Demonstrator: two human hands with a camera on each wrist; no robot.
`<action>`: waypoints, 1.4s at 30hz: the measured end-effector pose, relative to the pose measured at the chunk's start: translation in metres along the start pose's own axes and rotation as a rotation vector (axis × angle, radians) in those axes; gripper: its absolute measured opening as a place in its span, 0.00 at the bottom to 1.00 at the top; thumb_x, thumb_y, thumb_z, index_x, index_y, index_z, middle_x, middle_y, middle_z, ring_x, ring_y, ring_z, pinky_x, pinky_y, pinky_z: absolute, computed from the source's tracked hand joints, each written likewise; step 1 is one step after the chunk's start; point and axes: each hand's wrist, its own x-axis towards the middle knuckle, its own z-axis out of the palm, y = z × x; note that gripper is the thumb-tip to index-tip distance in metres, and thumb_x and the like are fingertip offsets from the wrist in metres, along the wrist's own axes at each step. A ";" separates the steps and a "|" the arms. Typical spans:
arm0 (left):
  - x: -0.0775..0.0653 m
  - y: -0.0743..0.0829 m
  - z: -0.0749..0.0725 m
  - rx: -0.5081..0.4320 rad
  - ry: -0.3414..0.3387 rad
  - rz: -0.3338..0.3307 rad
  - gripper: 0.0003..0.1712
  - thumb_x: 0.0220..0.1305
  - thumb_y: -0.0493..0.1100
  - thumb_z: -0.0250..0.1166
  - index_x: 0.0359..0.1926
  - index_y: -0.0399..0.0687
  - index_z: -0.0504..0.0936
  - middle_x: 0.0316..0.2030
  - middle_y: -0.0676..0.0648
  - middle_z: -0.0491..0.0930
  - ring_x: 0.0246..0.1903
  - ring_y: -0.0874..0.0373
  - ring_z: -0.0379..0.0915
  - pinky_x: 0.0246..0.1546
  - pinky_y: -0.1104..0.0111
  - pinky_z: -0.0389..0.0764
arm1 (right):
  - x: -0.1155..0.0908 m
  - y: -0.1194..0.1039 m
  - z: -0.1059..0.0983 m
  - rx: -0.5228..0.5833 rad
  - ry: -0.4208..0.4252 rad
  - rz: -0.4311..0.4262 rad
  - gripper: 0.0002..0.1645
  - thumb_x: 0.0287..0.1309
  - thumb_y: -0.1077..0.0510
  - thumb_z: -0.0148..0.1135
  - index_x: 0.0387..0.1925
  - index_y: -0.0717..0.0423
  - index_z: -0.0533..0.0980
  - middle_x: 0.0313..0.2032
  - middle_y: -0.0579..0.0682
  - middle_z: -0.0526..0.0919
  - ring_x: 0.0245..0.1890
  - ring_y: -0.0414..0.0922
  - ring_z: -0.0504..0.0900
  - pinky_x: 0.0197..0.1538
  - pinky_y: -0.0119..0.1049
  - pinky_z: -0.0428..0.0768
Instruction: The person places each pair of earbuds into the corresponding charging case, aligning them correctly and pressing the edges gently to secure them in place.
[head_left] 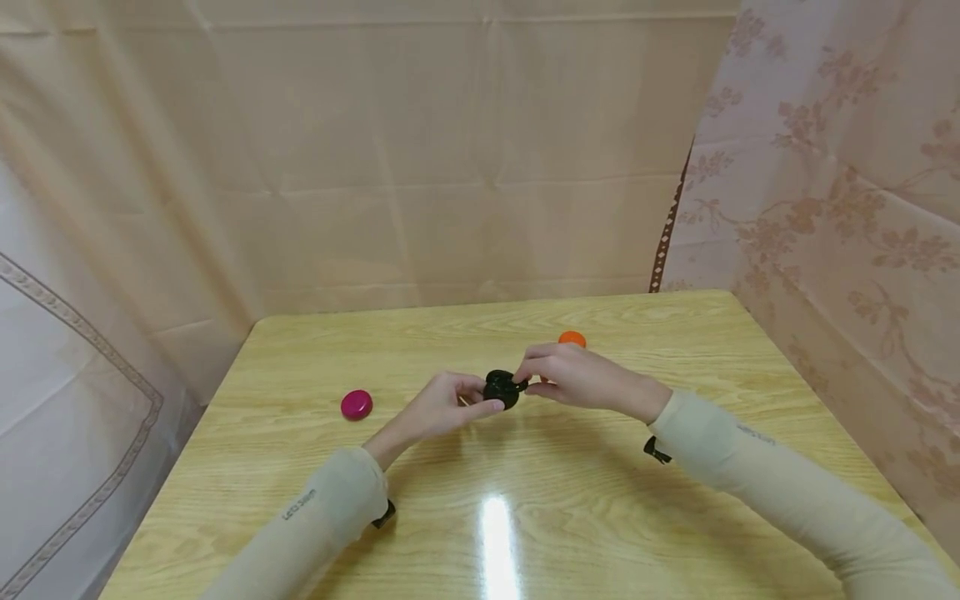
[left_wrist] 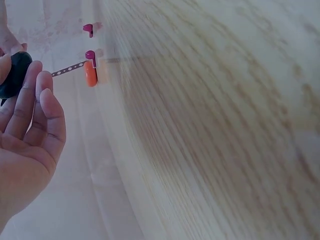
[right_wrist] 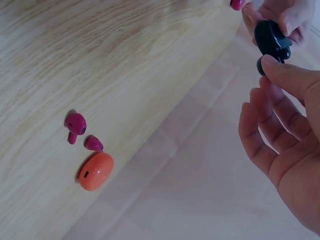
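Over the middle of the table, a glossy black earbud case (head_left: 501, 398) is held between the thumb and fingers of my left hand (head_left: 438, 406). In the head view its lid stands raised. From the right, my right hand (head_left: 573, 377) pinches a small black earbud (head_left: 522, 386) right at the case's edge, its thumb and forefinger partly covering it. The right wrist view shows the black case (right_wrist: 269, 37) from the side, with the other right-hand fingers loosely bent away from it.
An orange case (head_left: 572, 338) lies behind my right hand. Two magenta earbuds, one with its stem showing (right_wrist: 75, 123) and a smaller-looking one (right_wrist: 93, 143), lie beside it on the wooden table (head_left: 645, 533). A magenta case (head_left: 356, 405) sits left. Cloth curtains (head_left: 450, 167) hang around the table.
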 end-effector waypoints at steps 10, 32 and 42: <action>0.000 -0.002 0.002 0.011 0.000 0.010 0.14 0.68 0.55 0.69 0.45 0.52 0.88 0.34 0.42 0.87 0.31 0.54 0.79 0.30 0.68 0.76 | 0.001 0.002 -0.001 0.096 -0.005 -0.008 0.14 0.61 0.64 0.71 0.49 0.59 0.85 0.41 0.48 0.84 0.37 0.39 0.83 0.41 0.36 0.84; 0.001 0.003 0.000 -0.018 0.004 0.018 0.14 0.69 0.54 0.68 0.45 0.52 0.88 0.34 0.40 0.86 0.33 0.40 0.80 0.28 0.69 0.75 | 0.009 0.004 0.001 0.256 0.000 0.095 0.09 0.65 0.62 0.68 0.46 0.55 0.84 0.41 0.47 0.87 0.30 0.36 0.79 0.32 0.31 0.80; 0.003 0.002 0.003 -0.024 -0.008 -0.001 0.15 0.68 0.55 0.68 0.46 0.52 0.88 0.35 0.40 0.86 0.30 0.44 0.78 0.25 0.71 0.71 | 0.005 0.007 0.007 0.252 0.008 0.092 0.09 0.65 0.60 0.68 0.47 0.55 0.84 0.42 0.46 0.86 0.30 0.37 0.79 0.33 0.30 0.80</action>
